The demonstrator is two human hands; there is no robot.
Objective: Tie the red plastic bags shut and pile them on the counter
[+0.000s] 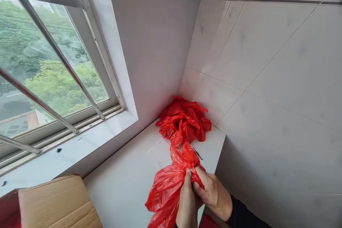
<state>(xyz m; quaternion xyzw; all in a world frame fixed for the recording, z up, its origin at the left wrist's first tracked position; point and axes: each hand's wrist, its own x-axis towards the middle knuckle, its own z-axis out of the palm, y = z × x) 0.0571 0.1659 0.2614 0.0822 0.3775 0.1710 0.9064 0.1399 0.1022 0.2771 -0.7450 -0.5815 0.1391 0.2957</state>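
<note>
Both my hands are on one red plastic bag (167, 185), which is bunched up and looks knotted near its top. My left hand (186, 197) grips the gathered part with the thumb pressed on it. Close beside it, my right hand (212, 192) pinches the bag at the right of the knot. The loose body of the bag hangs to the lower left, and two puffed ends stick up above my fingers. Farther back, a heap of red plastic bags (187, 121) lies in the corner of the white tabletop (120, 181).
A dark pen (198, 154) and a clear flat piece lie on the tabletop near the heap. At the lower left stands an open cardboard box (58, 203). A barred window (53, 53) is on the left, and a tiled wall (267, 78) rises on the right.
</note>
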